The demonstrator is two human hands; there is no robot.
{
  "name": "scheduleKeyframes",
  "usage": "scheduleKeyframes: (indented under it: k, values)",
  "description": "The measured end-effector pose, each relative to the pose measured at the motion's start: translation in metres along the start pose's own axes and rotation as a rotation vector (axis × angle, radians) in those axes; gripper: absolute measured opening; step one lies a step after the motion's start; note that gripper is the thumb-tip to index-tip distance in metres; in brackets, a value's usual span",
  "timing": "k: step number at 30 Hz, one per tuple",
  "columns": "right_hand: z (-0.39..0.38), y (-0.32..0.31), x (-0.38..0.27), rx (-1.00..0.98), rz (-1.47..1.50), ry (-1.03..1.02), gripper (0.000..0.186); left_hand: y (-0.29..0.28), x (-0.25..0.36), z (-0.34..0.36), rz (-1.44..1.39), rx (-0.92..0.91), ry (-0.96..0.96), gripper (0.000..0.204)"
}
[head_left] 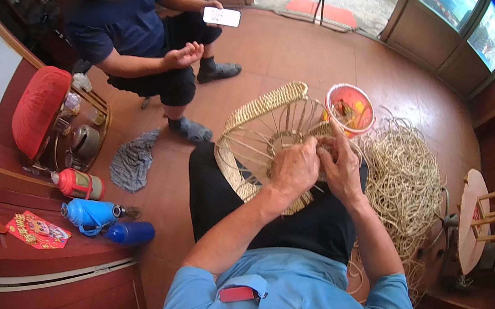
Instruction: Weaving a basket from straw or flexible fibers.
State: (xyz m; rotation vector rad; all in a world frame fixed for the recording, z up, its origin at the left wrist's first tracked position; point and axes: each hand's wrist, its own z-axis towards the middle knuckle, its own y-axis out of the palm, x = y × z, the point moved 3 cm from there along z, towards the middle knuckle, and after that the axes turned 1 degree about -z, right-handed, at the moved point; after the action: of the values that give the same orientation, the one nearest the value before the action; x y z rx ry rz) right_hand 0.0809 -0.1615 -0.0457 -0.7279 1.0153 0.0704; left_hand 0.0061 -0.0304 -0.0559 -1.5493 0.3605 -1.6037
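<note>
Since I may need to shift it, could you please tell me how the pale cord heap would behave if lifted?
The pale cord heap would probably sag, since its strands lie in loose curls. It may tangle or trail, as many loops cross one another.

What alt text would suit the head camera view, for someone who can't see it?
A person's left hand and right hand work close together on a partly woven, ribbed piece of pale cord, over a black-clothed lap. A heap of loose cord and a red tub sit to the right. Beyond, another person holds a white phone-like device.
</note>
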Motion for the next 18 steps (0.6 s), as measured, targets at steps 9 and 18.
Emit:
scheduleKeyframes:
  k: [9, 18]
  values:
    - [-0.014, 0.007, 0.034, 0.188, 0.291, 0.055, 0.069, 0.006, 0.008, -0.015, 0.147, 0.232, 0.201, 0.015]
    - [-0.022, -0.047, 0.03, 0.185, 1.086, 0.383, 0.074, 0.014, 0.007, -0.009, 0.282, 0.292, 0.393, 0.02]
